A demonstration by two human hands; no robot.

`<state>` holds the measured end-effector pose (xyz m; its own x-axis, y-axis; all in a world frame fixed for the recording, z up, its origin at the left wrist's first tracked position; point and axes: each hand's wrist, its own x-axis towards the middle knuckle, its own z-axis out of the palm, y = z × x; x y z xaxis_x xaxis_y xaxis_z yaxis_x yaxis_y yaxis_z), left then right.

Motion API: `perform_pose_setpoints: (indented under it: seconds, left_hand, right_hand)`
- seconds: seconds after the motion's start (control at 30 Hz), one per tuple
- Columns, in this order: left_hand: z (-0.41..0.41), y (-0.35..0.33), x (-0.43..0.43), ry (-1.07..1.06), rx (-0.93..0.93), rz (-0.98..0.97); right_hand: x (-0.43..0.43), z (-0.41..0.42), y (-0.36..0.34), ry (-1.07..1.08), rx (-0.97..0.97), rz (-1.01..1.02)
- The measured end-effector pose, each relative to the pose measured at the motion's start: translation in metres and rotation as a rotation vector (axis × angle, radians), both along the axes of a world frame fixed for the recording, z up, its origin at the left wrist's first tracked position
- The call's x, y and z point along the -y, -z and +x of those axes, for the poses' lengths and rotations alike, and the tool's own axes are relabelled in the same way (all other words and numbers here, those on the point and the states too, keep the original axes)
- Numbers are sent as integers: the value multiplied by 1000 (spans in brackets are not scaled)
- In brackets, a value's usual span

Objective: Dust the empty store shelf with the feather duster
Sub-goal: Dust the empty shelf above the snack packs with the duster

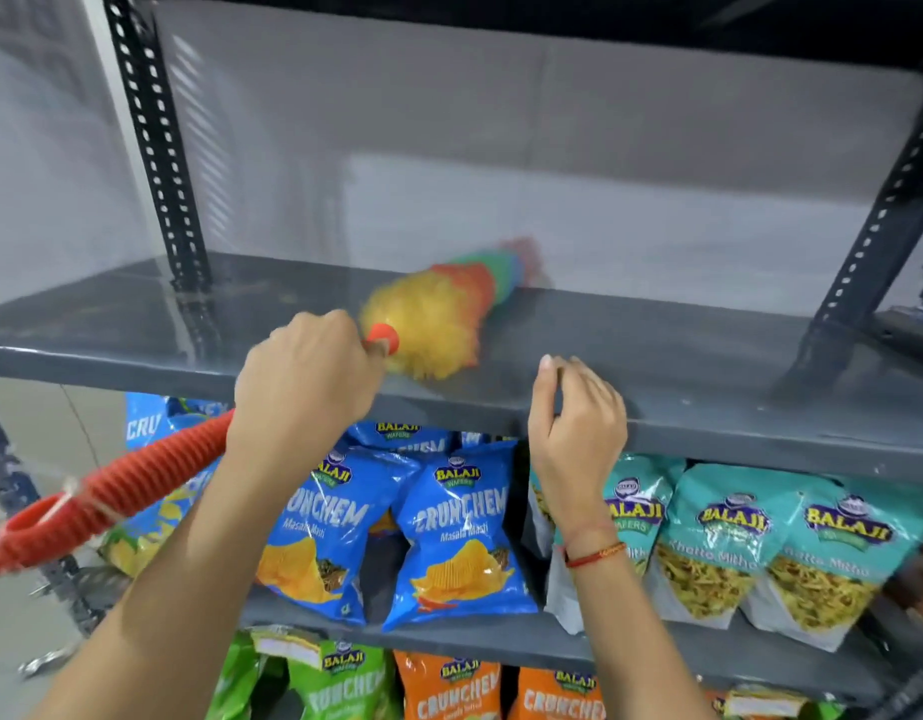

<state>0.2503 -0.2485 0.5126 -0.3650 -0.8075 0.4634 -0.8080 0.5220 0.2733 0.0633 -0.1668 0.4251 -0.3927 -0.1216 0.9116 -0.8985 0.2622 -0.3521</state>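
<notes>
A rainbow feather duster (449,298) lies with its fluffy head on the empty grey shelf (709,366), near the middle. The left hand (309,376) is wrapped tight round its red ribbed handle, just near of the head. The right hand (579,413), fingers loosely curled, rests on the shelf's front edge, holding nothing. Dusting looks under way; next, a sweep toward the uncovered right side.

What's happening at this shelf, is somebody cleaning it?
Yes. A person is dusting the empty grey shelf. Their left hand grips the red handle of a feather duster, whose fluffy multicoloured head lies on the shelf surface, reaching toward the back. Their right hand rests on the shelf's front edge, holding nothing. The shelves below are stocked with blue snack bags, teal snack bags, and green and orange ones lower down.
</notes>
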Motion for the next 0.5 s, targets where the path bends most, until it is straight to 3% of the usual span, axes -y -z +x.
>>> perform_pose_setpoints:
  seconds: [0.13,0.23,0.4,0.5]
  left_hand:
    - [-23,-1,-18,175,-31,231]
    - [-49,5,-26,230,39,291]
    - [-41,17,-4,138,-14,327]
    - [-17,21,12,59,-33,331]
  right_hand:
    - [3,4,-8,-43,34,-47]
    - [6,3,-14,-51,66,-57]
    - [10,5,-10,-82,57,15]
    - [18,16,-6,-27,13,178]
